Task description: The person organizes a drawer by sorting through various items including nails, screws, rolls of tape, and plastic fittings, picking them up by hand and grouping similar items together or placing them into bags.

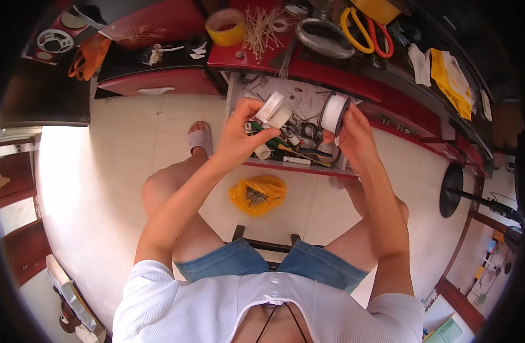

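Note:
Over an open drawer (299, 170) full of tools and small parts, my left hand (241, 133) holds a whitish roll, perhaps of tape (271, 107), by its edge. A second pale roll (279, 117) shows just beside it; whether it is held too, I cannot tell. My right hand (357, 130) grips a black-rimmed spool of white material (332, 113) above the drawer's right side. Beneath the hands lie pliers with dark handles (314, 152), a white marker-like tube (297, 160) and a green-handled tool (257, 126).
A yellow bag of small metal pieces (258, 195) sits on the floor below the drawer. The red top (228, 58) bears a yellow tape roll (225, 27), cotton swabs (262, 34), a silvery ring-shaped roll (324, 37) and scissors with yellow handles (356, 30). A black round stand base (451, 190) is at right.

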